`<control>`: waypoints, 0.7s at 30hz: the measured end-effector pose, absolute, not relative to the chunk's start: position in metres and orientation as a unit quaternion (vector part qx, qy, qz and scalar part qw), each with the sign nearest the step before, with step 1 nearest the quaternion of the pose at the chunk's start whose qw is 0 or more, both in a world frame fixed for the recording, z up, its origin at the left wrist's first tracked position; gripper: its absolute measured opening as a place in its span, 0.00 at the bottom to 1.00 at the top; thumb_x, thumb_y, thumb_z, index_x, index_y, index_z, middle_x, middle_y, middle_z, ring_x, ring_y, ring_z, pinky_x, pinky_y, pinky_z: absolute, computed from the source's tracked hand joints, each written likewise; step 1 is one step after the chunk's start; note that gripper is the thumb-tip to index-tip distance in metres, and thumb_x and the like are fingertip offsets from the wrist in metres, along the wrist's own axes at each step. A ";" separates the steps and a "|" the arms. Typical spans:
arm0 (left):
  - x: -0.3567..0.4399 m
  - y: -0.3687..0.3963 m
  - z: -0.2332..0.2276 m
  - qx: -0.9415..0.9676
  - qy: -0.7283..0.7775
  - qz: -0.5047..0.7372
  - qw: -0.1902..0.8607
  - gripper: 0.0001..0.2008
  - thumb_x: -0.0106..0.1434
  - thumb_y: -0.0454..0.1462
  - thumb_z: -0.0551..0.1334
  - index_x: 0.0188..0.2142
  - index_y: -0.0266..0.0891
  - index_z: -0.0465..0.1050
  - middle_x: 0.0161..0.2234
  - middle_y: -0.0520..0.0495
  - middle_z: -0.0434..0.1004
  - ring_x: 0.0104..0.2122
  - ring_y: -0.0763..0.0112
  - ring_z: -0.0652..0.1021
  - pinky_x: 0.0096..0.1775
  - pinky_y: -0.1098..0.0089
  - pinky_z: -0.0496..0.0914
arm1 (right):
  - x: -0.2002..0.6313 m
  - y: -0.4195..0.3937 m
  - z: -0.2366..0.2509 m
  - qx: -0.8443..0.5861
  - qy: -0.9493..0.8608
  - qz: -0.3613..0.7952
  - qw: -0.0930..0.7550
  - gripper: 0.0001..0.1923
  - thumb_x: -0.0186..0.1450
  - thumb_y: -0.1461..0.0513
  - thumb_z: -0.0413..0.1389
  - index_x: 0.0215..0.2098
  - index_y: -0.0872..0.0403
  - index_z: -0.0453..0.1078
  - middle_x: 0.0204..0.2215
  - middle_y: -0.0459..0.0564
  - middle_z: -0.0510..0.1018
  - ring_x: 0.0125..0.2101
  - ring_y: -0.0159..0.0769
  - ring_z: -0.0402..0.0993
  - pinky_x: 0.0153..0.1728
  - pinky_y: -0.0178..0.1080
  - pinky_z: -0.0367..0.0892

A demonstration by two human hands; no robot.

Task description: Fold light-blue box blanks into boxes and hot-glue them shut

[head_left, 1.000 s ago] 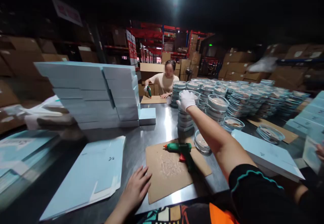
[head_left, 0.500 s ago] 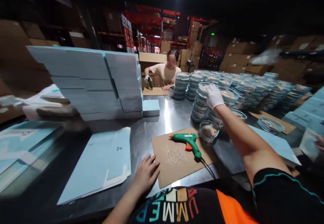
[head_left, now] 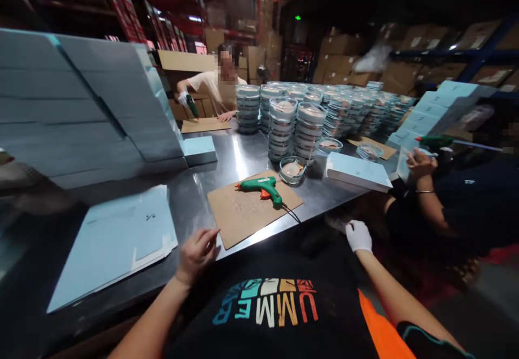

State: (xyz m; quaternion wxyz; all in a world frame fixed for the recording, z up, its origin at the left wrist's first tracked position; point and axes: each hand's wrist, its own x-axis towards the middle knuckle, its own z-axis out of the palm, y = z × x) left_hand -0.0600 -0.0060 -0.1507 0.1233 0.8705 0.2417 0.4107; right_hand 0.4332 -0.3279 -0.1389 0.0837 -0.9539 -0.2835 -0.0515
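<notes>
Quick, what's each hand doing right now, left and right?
Left hand: bare, open, resting on the table edge beside the cardboard sheet.
Right hand: gloved, below the table; grip cannot be told.

I drew my gloved right hand (head_left: 358, 235) back from the stacks of lidded dishes (head_left: 295, 126) and dropped it below the counter (head_left: 243, 159) edge, its fingers empty. My bare left hand (head_left: 197, 252) slid off the counter top to its near edge, beside the cardboard sheet (head_left: 251, 207).
</notes>
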 end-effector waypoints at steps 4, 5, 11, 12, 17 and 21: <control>-0.064 -0.044 -0.160 0.898 0.152 0.390 0.132 0.16 0.80 0.37 0.56 0.50 0.41 0.84 0.33 0.47 0.82 0.30 0.71 0.83 0.35 0.75 0.77 | 0.404 -0.343 -0.192 -0.946 -0.308 0.094 0.021 0.12 0.77 0.58 0.62 0.54 0.57 0.79 0.53 0.55 0.84 0.51 0.43 0.82 0.56 0.50 0.78; -0.065 -0.053 -0.164 0.907 0.129 0.381 0.126 0.16 0.80 0.36 0.56 0.51 0.41 0.84 0.32 0.48 0.81 0.30 0.72 0.82 0.35 0.75 0.76 | 0.395 -0.343 -0.204 -0.938 -0.324 0.123 0.004 0.15 0.76 0.57 0.65 0.56 0.56 0.78 0.57 0.55 0.82 0.55 0.44 0.81 0.59 0.52 0.77; -0.090 -0.087 -0.207 0.927 0.147 0.334 0.089 0.17 0.80 0.42 0.58 0.43 0.44 0.86 0.34 0.48 0.84 0.30 0.69 0.84 0.34 0.74 0.77 | 0.375 -0.329 -0.231 -0.857 -0.452 0.235 -0.070 0.17 0.77 0.54 0.64 0.58 0.55 0.79 0.64 0.56 0.80 0.68 0.51 0.73 0.73 0.63 0.63; -0.096 -0.089 -0.216 0.927 0.165 0.326 0.083 0.17 0.80 0.43 0.58 0.43 0.44 0.86 0.36 0.47 0.86 0.33 0.67 0.85 0.36 0.73 0.78 | 0.376 -0.326 -0.231 -0.842 -0.471 0.252 -0.077 0.16 0.77 0.54 0.64 0.57 0.55 0.80 0.62 0.56 0.81 0.66 0.50 0.75 0.72 0.63 0.63; -0.111 -0.094 -0.240 0.938 0.245 0.246 0.030 0.14 0.77 0.43 0.60 0.48 0.47 0.88 0.45 0.42 0.87 0.44 0.57 0.84 0.46 0.62 0.79 | 0.381 -0.317 -0.225 -0.792 -0.527 0.291 -0.103 0.13 0.78 0.54 0.64 0.51 0.56 0.81 0.55 0.54 0.84 0.60 0.46 0.80 0.68 0.60 0.69; -0.104 -0.105 -0.219 0.937 0.324 0.128 0.040 0.13 0.74 0.37 0.62 0.46 0.48 0.88 0.47 0.40 0.86 0.49 0.54 0.83 0.51 0.57 0.77 | 0.373 -0.310 -0.214 -0.792 -0.533 0.271 -0.121 0.14 0.78 0.54 0.63 0.53 0.55 0.79 0.55 0.54 0.83 0.58 0.46 0.80 0.64 0.57 0.74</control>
